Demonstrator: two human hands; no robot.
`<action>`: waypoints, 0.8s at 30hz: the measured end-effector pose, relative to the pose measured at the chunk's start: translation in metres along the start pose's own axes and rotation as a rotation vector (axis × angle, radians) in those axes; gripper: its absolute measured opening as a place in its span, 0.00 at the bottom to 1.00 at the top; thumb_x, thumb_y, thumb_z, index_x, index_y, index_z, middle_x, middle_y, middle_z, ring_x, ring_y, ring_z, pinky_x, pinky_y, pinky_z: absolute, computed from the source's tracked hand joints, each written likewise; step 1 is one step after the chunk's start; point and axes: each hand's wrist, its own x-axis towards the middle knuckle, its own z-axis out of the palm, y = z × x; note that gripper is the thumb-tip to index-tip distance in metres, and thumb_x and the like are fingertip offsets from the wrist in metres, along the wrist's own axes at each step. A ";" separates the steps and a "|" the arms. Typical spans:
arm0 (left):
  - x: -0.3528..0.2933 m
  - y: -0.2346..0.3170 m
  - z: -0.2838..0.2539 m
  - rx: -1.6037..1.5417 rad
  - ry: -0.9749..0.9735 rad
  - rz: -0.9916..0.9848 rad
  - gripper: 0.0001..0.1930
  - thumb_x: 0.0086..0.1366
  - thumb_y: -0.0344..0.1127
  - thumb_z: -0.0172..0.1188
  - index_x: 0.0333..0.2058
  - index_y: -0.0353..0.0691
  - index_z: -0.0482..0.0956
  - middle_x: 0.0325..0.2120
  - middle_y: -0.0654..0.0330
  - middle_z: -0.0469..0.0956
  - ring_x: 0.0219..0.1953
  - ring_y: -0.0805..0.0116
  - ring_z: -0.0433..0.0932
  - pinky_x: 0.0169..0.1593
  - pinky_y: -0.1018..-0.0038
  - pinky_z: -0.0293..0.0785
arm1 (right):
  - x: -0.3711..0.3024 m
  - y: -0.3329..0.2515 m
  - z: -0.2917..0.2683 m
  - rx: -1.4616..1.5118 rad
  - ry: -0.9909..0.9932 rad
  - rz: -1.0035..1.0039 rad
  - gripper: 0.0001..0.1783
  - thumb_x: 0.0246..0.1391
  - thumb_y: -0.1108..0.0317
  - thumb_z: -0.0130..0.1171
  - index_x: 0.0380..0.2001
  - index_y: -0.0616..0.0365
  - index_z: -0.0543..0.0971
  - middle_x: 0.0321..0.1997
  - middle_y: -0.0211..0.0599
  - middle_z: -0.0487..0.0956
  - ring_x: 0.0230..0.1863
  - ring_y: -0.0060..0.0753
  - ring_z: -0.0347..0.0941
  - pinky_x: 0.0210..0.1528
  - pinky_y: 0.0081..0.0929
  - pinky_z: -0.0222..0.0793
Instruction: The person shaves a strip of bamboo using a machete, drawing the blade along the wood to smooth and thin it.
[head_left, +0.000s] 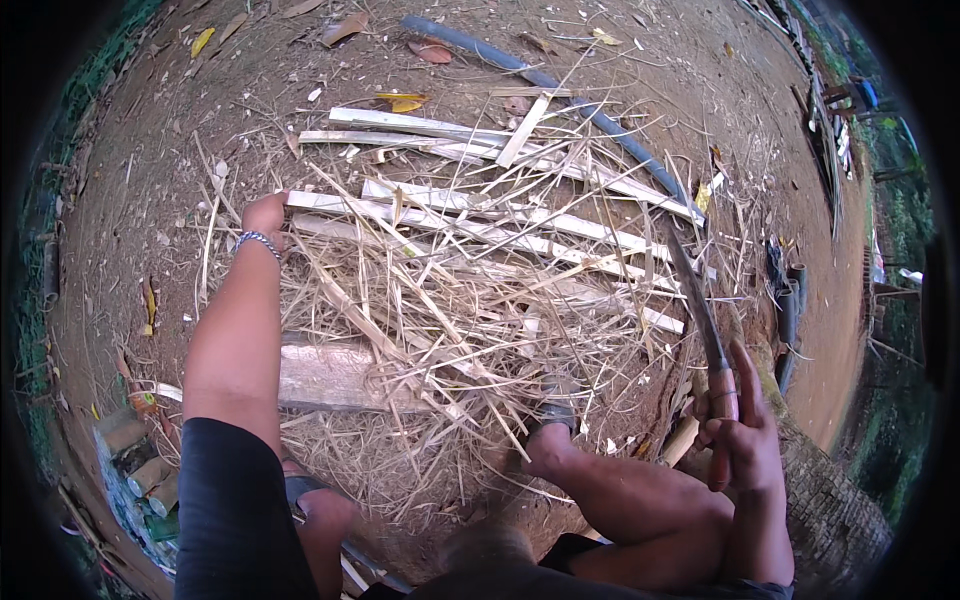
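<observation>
My left hand, with a chain bracelet on the wrist, reaches to the far left of a heap of shavings. Its fingers are closed at the end of a pale split bamboo strip, which runs rightward across the heap. At the right, my right hand grips the wooden handle of a machete, one finger stretched along it. The dark, slightly curved blade points up and away, near the right ends of the strips. Several more bamboo strips lie behind the held one.
Thin shavings cover the ground before my feet, partly over a wooden plank. A grey pipe curves behind the strips. A log lies beside my right arm. Cut bamboo pieces sit at the lower left.
</observation>
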 end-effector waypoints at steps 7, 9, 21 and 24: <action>-0.114 0.074 0.005 -0.413 -0.119 0.270 0.09 0.63 0.37 0.63 0.40 0.42 0.79 0.30 0.66 0.78 0.31 0.77 0.73 0.36 0.80 0.67 | -0.044 -0.013 -0.018 0.093 -0.026 -0.173 0.54 0.36 0.77 0.55 0.71 0.52 0.48 0.39 0.40 0.72 0.34 0.27 0.70 0.36 0.24 0.71; -0.152 0.118 -0.006 -0.563 -0.103 0.442 0.11 0.64 0.39 0.62 0.42 0.41 0.78 0.29 0.68 0.77 0.31 0.77 0.74 0.36 0.80 0.71 | -0.059 -0.016 -0.023 0.130 -0.050 -0.254 0.54 0.37 0.77 0.55 0.71 0.52 0.48 0.39 0.40 0.71 0.34 0.27 0.70 0.36 0.24 0.71; -0.530 0.352 -0.136 -1.055 -0.097 1.438 0.09 0.62 0.31 0.64 0.35 0.35 0.74 0.28 0.58 0.77 0.29 0.66 0.78 0.33 0.68 0.80 | -0.124 -0.007 -0.024 0.464 -0.389 -0.445 0.47 0.47 0.78 0.54 0.69 0.54 0.47 0.35 0.37 0.70 0.29 0.26 0.70 0.35 0.27 0.71; -0.575 0.368 -0.173 -0.933 0.022 1.510 0.12 0.63 0.37 0.64 0.36 0.36 0.73 0.26 0.59 0.76 0.28 0.69 0.76 0.28 0.74 0.73 | -0.139 -0.007 -0.009 0.497 -0.445 -0.472 0.46 0.48 0.79 0.53 0.69 0.54 0.47 0.34 0.36 0.71 0.28 0.26 0.69 0.35 0.27 0.70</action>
